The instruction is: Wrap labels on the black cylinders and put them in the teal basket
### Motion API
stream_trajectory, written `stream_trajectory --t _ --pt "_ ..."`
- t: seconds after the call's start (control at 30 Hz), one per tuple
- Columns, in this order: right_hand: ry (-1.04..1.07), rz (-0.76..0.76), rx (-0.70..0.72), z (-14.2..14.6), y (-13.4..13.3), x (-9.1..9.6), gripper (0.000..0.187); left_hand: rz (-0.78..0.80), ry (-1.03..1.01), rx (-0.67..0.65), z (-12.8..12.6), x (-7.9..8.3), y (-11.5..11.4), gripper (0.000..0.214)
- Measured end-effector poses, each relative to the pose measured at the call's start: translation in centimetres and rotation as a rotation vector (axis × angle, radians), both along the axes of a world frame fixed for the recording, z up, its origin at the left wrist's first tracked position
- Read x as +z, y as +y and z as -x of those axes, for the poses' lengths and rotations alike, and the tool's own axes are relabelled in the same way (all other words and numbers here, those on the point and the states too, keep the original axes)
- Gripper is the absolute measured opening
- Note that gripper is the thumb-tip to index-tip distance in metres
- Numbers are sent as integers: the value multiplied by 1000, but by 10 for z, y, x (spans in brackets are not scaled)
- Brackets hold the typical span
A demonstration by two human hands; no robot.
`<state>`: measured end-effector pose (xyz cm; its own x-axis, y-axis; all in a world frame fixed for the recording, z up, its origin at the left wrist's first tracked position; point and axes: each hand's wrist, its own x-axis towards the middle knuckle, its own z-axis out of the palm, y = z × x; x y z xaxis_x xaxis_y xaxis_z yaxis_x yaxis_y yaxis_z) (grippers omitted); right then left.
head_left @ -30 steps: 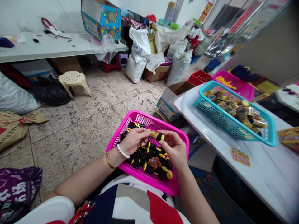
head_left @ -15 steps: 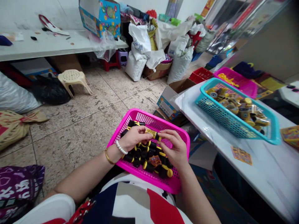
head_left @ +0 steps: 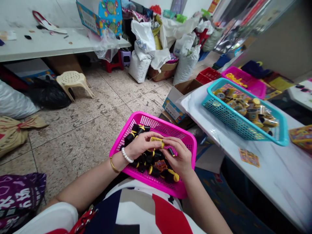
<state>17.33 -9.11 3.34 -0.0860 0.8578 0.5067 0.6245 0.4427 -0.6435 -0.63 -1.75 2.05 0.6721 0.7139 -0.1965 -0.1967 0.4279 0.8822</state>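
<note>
Above the pink basket (head_left: 156,190), a small yellow printed cylinder (head_left: 156,139) lies sideways between my two hands. My left hand (head_left: 140,145), with a pearl bracelet and a gold bangle at the wrist, grips its left end between thumb and fingers. The fingertips of my right hand (head_left: 179,157) pinch the other end, where a yellow rim shows. A short black piece (head_left: 171,151) is visible by the right fingers; I cannot tell whether they hold it. Several black-and-yellow cylinders (head_left: 154,170) fill the basket on my lap, with a printed orange card (head_left: 161,165) among them.
On the white table (head_left: 275,182) at right stand a turquoise basket (head_left: 246,130) of yellow parts and a magenta basket (head_left: 259,89); a printed card (head_left: 249,157) lies nearby. An open carton (head_left: 174,109) sits beside it. A cream stool (head_left: 73,79) and white sacks (head_left: 140,66) stand farther off.
The black end that showed at the cylinder's right is no longer seen there; a yellow rim shows instead. My right fingers have closed in nearer the left hand. The view has shifted slightly.
</note>
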Motion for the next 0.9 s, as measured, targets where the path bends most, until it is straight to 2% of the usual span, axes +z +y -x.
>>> stream_trajectory --t 0.1,0.17,0.3,0.37,0.43,0.57,0.67,0.73,0.9 --pt "31 13 -39 -3 -1 -1 32 20 52 -10 2 2 2 35" --pt "141 98 -86 0 0 -6 26 -58 71 21 1 1 1 31" --pt "606 460 -166 9 7 -19 23 -263 95 126 -3 -6 -2 28" --pt "732 643 -119 8 11 -22 26 -278 120 80 -5 -11 -2 27" --pt "744 718 -53 2 11 -20 28 -223 133 -3 -6 -14 -1 28" --pt "632 608 42 -9 8 -14 30 -53 98 -41 -8 -16 -2 35" --pt "613 438 45 -8 6 -17 12 47 9 -82 -8 -13 -4 38" --pt "645 351 29 -4 6 -19 10 77 -25 -107 -7 -12 -5 38" --pt "590 353 28 1 8 -19 9 146 -34 -88 -8 -14 -5 38"
